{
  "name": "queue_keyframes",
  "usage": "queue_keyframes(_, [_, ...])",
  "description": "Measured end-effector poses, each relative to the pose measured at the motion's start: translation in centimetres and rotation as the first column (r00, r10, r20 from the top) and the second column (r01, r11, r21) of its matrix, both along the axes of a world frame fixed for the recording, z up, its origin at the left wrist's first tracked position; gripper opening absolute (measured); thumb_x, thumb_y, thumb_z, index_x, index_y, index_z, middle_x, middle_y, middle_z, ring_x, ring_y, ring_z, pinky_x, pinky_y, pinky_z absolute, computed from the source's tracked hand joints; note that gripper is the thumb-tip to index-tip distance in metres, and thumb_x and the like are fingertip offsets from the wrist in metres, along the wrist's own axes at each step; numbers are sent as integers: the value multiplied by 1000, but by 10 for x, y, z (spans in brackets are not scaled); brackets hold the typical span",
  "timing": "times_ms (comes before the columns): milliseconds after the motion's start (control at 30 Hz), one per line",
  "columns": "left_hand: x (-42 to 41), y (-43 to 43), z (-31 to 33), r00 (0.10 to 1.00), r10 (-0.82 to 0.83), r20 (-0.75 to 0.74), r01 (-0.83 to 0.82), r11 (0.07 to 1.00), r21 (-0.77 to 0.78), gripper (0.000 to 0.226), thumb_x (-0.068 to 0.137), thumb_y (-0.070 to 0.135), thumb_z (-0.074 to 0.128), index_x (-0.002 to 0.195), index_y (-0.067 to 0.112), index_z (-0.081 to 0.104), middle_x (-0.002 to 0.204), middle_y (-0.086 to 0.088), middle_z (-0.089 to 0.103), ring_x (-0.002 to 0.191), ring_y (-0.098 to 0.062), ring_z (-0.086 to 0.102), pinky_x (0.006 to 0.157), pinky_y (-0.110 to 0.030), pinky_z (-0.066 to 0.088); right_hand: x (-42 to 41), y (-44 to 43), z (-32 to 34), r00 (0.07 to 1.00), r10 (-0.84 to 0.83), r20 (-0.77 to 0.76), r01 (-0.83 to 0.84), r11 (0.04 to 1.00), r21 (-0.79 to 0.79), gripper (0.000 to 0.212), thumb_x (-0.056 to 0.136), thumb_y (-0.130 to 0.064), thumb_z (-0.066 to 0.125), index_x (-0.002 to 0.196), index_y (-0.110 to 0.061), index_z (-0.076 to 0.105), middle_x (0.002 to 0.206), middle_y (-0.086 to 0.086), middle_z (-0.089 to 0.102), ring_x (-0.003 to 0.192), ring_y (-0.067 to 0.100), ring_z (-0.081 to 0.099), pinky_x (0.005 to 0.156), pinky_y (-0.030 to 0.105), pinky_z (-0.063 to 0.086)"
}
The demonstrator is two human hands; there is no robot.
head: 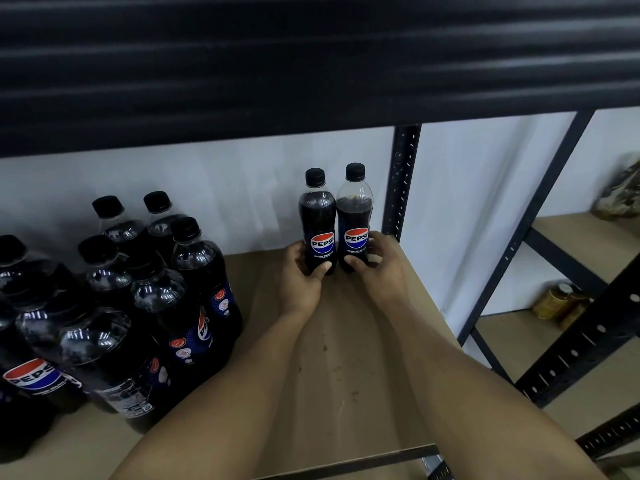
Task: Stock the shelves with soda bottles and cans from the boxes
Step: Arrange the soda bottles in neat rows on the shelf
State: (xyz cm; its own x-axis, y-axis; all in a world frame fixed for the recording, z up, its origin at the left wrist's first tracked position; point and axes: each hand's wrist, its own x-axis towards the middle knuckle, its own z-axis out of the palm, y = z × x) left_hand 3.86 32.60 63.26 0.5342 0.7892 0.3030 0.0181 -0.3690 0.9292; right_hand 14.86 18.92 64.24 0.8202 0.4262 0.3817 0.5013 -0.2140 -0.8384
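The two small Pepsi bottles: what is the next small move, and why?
Probably release both and withdraw: the left hand grips the left bottle, the right hand the right bottle, and both seem to stand upright, side by side, on the shelf.

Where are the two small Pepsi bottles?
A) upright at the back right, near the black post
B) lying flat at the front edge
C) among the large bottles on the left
A: the left hand and right hand each hold one small bottle upright beside the black post.
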Motion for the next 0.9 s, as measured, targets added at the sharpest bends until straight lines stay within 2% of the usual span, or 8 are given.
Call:
queue_keyframes(167, [-4, 1, -2, 999, -18, -40, 18, 1000, 0, 59, 79, 20, 84, 130, 24, 55, 120, 9, 66, 114, -12, 63, 98, -31, 51, -4, -1, 3, 1000, -4, -27, 4, 1000, -14, 59, 75, -57, 79, 125, -52, 49, 122, -14, 61, 103, 0, 65, 88, 35, 60])
queue_keyframes(267, [-19, -5, -5, 992, -24, -122, 28, 999, 34, 67, 78, 25, 85, 136, 27, 52, 127, 9, 64, 123, -14, 59, 104, -36, 48, -11, -7, 8, 997, -49, -54, 44, 996, -83, 73, 70, -67, 79, 131, -44, 45, 125, -17, 59, 108, 2, 63, 89, 33, 57])
queue_keyframes(367, [-53, -18, -1, 952, -71, -298, 103, 990, 93, 74, 83, 32, 80, 148, 28, 43, 138, 4, 60, 128, -16, 53, 106, -28, 41, -32, -12, 8, 998, -57, -42, 51, 992, -118, 75, 76, -46, 84, 137, -27, 45, 126, -11, 55, 111, 11, 58, 89, 24, 45])
queue_keyframes(433, [-83, -26, -1, 917, -77, -390, 162, 969, 189, 68, 88, 36, 75, 148, 24, 45, 140, 1, 58, 128, -19, 53, 105, -23, 36, -52, -18, 5, 999, -37, 1, 37, 974, -224, 74, 83, -40, 79, 144, -18, 43, 135, -2, 52, 116, 20, 55, 93, 26, 42])
queue_keyframes(500, [-113, -33, -1, 883, -45, -467, 215, 924, 317, 60, 90, 45, 65, 144, 21, 51, 143, -1, 56, 133, -22, 50, 112, -31, 36, -73, -26, -2, 990, -6, 144, 65, 909, -412, 74, 86, -51, 70, 147, -20, 43, 149, 2, 46, 131, 27, 48, 108, 37, 40])
queue_keyframes(600, [-156, -41, -1, 792, 18, -610, 309, 850, 426, 60, 91, 56, 45, 141, 25, 55, 151, 4, 48, 144, -17, 36, 120, -39, 28, -105, -37, -7, 951, 183, 251, 14, 781, -624, 69, 92, -61, 53, 150, -26, 43, 159, 0, 37, 146, 23, 31, 122, 41, 22])
queue_keyframes(733, [-210, -48, -1, 772, -1, -636, 369, 815, 446, 56, 99, 55, 43, 148, 28, 47, 160, 8, 36, 151, -11, 23, 124, -28, 12, -149, -46, -4, 917, 328, 228, -82, 713, -696, 61, 96, -64, 44, 148, -32, 47, 161, -3, 33, 153, 19, 18, 124, 45, 11])
queue_keyframes(900, [-261, -46, -3, 776, -58, -628, 393, 823, 410, 70, 90, 66, 35, 146, 27, 51, 157, 9, 40, 149, -7, 27, 122, -25, 17, -192, -47, -3, 907, 362, 215, -108, 693, -713, 60, 97, -63, 41, 149, -33, 45, 161, -3, 33, 153, 18, 17, 125, 45, 10])
